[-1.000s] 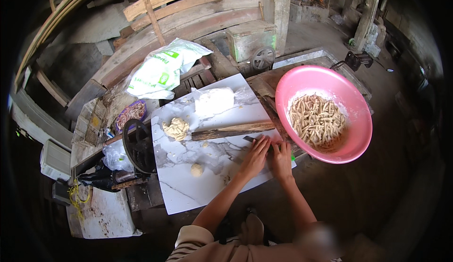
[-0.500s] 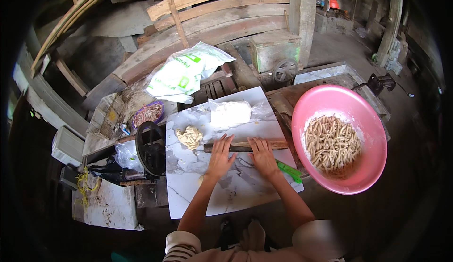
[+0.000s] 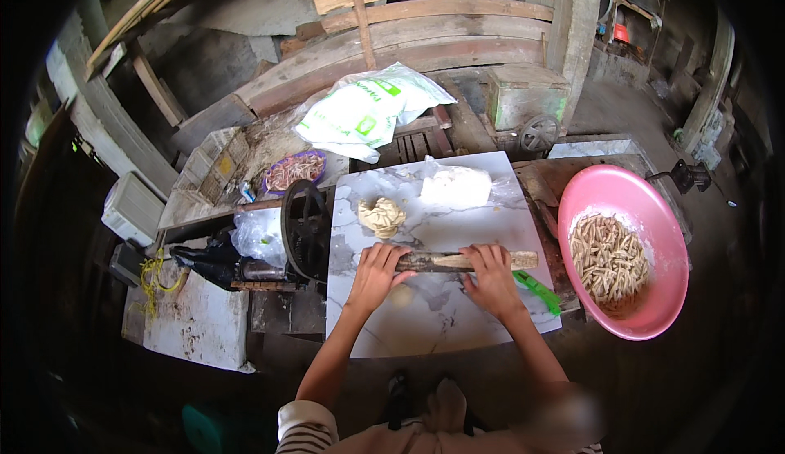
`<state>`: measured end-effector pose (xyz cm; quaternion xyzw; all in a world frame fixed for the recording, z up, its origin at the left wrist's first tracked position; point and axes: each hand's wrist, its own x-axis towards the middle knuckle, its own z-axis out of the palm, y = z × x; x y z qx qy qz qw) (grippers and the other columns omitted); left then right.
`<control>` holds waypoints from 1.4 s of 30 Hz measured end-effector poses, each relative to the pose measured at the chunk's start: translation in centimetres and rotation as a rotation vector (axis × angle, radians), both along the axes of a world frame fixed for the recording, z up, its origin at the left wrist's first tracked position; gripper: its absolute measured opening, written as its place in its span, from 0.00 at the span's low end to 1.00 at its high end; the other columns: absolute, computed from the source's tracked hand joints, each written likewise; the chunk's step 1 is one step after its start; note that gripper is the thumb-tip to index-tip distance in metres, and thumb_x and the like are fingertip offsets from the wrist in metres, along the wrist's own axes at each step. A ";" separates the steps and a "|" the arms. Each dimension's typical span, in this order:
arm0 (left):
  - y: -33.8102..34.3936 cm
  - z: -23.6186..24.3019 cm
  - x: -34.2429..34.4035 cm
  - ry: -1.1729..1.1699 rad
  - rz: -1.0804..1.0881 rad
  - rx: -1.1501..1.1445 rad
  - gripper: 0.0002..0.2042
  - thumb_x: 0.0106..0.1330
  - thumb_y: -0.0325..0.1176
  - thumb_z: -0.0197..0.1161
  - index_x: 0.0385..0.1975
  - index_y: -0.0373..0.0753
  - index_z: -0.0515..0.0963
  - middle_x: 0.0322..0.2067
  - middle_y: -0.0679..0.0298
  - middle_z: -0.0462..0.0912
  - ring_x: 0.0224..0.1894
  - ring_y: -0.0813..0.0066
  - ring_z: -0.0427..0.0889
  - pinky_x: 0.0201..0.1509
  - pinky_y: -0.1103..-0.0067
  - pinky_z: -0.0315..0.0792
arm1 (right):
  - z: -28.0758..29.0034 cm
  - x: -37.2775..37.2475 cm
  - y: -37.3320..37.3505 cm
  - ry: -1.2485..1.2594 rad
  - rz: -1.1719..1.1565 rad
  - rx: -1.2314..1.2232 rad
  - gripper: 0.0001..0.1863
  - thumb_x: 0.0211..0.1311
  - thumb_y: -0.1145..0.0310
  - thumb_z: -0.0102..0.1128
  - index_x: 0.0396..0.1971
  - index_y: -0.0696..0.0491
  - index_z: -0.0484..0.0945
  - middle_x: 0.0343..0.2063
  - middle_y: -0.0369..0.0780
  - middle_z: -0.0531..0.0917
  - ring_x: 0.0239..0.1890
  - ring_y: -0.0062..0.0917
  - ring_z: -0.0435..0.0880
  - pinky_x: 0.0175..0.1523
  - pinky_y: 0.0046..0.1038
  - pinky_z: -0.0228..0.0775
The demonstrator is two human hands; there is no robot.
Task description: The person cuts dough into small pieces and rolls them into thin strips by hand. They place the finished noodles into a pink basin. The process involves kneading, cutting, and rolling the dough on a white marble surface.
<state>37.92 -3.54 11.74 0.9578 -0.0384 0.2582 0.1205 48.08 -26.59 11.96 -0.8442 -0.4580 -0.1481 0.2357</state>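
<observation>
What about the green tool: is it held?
No, the left hand and right hand are on the wooden stick; the green tool lies apart.

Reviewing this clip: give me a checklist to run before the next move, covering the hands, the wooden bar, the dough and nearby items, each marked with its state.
1. Left hand on the wooden bar: ok, fingers over its left part.
2. Right hand on the bar: ok, the bar's right end sticks out past it.
3. Dough ball apart from the bar: ok, it lies on the near side.
4. Dough lump clear of the left fingertips: cannot tell, very close.
5. Green object clear of the bar: cannot tell, they nearly meet.
6. Bar's underside clean: cannot tell, hidden.
</observation>
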 end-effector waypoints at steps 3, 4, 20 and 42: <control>0.2 -0.9 -3.4 -0.019 0.006 -0.054 0.23 0.51 0.41 0.67 0.46 0.39 0.72 0.41 0.61 0.75 0.45 0.60 0.72 0.49 0.69 0.64 | 0.8 -2.9 2.8 -0.005 0.063 -0.024 0.17 0.58 0.60 0.54 0.42 0.55 0.74 0.38 0.41 0.78 0.45 0.33 0.75 0.56 0.39 0.59; 0.2 -1.1 -4.1 -0.013 0.003 -0.076 0.24 0.51 0.41 0.67 0.46 0.39 0.72 0.41 0.61 0.75 0.45 0.60 0.72 0.49 0.69 0.64 | 0.8 -3.7 4.2 -0.009 0.053 -0.045 0.14 0.59 0.60 0.53 0.38 0.55 0.75 0.35 0.41 0.79 0.42 0.33 0.76 0.54 0.38 0.61; -0.4 -5.4 -1.9 0.032 0.513 -0.550 0.15 0.69 0.45 0.49 0.38 0.41 0.76 0.36 0.60 0.80 0.44 0.59 0.75 0.48 0.60 0.65 | -4.9 -5.5 10.0 -0.053 -0.117 -0.082 0.08 0.49 0.65 0.56 0.24 0.54 0.74 0.30 0.40 0.76 0.39 0.33 0.73 0.41 0.36 0.65; -1.2 -7.0 -3.1 0.091 0.405 -0.434 0.24 0.71 0.40 0.43 0.61 0.30 0.61 0.61 0.50 0.64 0.70 0.53 0.49 0.68 0.49 0.41 | -5.4 -6.1 10.4 -0.024 -0.146 -0.146 0.19 0.68 0.64 0.39 0.51 0.54 0.76 0.58 0.40 0.72 0.67 0.31 0.59 0.70 0.45 0.42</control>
